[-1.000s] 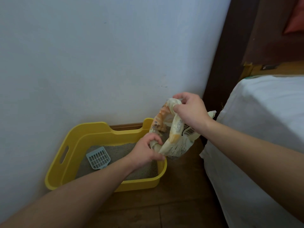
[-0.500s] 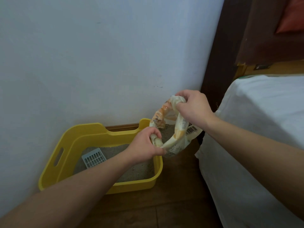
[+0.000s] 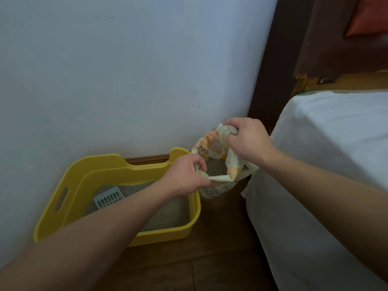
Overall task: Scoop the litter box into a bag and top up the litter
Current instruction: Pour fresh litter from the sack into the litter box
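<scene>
Head view: crumpled cream-orange bag (image 3: 219, 187), apparently part-full.

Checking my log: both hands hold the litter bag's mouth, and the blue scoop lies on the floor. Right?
No: the head view shows the blue scoop inside the yellow box. The left hand and right hand hold the litter bag at its mouth.

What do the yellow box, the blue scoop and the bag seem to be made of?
Yellow litter box: likely moulded plastic, smooth, rounded rim, cut-out handle. Blue scoop: probably plastic too, thin slotted grid. Bag: seemingly thin printed plastic film, crumpling where the left hand and right hand grip it.
</scene>
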Demonstrator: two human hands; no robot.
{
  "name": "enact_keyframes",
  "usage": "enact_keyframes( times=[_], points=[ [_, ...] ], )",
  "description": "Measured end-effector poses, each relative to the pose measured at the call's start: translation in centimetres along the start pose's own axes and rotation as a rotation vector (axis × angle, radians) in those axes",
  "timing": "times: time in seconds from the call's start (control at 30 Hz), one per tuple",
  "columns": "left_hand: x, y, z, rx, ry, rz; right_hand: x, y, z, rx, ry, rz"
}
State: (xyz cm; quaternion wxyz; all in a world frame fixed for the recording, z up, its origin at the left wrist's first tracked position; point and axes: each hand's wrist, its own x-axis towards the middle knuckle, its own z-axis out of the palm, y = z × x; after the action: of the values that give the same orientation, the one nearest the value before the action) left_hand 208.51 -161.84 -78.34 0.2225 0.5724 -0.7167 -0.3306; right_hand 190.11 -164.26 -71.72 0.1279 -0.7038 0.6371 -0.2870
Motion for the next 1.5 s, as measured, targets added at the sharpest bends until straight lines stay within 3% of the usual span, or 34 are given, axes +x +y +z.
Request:
enact_keyframes(
  times=[0.37, 0.73, 1.5],
  points=[
    [1.5, -1.0, 2.3, -0.002, -0.098, -0.018, -0.7, 4.1, 2.6, -0.055, -0.043, 0.073],
    [3.4, -2.9, 4.9, 0.217, -0.146, -0.014, -1.6, 7.3, 5.4, -0.15, -0.133, 0.112],
    [5.6, -4.6, 7.0, 0.67, -0.277, 0.217, -1.5, 10.8, 8.3, -0.117, -0.324, 0.299]
  ],
)
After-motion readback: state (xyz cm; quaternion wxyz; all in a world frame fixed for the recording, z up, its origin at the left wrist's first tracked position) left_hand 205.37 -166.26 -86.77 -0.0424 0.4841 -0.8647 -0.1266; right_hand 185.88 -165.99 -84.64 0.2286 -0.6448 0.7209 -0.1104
